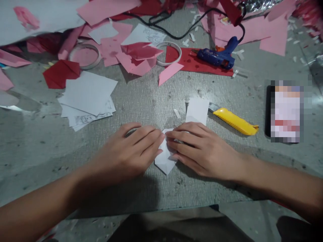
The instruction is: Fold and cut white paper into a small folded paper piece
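Note:
A small piece of folded white paper (166, 164) lies on the table near its front edge, its lower end coming to a point. My left hand (137, 148) is closed at the paper's left side, thumb and fingertips pressed to it. From the right, my right hand (202, 148) presses its bent fingertips onto the same paper and covers part of it. Just beyond my right hand lies a white paper strip (197, 110). A yellow utility knife (234, 121) rests beside that strip, its blade tip close to the strip's edge.
White paper sheets (88, 94) are stacked at the left. A blue glue gun (218, 55) lies on red paper (188, 62), its black cord running behind. Two tape rings (84, 55) sit among pink paper scraps (141, 57). At the right lies a phone (286, 112) with a blurred screen.

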Demonstrator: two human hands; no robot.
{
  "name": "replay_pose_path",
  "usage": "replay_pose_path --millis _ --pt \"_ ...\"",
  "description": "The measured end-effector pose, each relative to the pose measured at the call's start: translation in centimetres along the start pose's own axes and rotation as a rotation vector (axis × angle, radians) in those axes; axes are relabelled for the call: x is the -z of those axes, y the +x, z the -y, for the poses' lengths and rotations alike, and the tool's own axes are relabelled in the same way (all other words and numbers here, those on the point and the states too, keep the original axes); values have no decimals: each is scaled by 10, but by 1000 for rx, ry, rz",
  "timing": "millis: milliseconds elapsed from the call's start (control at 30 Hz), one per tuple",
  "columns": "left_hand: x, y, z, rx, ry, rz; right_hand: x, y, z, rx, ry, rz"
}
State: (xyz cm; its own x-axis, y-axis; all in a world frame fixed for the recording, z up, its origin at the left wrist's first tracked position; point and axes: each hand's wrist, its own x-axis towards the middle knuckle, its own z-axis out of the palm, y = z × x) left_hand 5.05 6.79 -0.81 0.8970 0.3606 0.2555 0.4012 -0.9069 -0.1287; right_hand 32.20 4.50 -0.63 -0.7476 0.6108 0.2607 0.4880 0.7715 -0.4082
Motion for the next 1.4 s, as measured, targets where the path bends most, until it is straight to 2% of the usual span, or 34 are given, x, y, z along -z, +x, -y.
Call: replay_pose_path --millis 833,1133,1267,1400 --pt "-2 3 -1 26 -24 -35 -2 -2 0 4 -21 10" --pt "-2 4 -1 -7 -76 -34 -2 -2 0 2 -23 1" --pt "0 3 -6 41 -35 -30 -1 -2 1 2 -31 4" --pt "1 2 -12 102 -99 25 -2 -1 1 0 -25 -4"
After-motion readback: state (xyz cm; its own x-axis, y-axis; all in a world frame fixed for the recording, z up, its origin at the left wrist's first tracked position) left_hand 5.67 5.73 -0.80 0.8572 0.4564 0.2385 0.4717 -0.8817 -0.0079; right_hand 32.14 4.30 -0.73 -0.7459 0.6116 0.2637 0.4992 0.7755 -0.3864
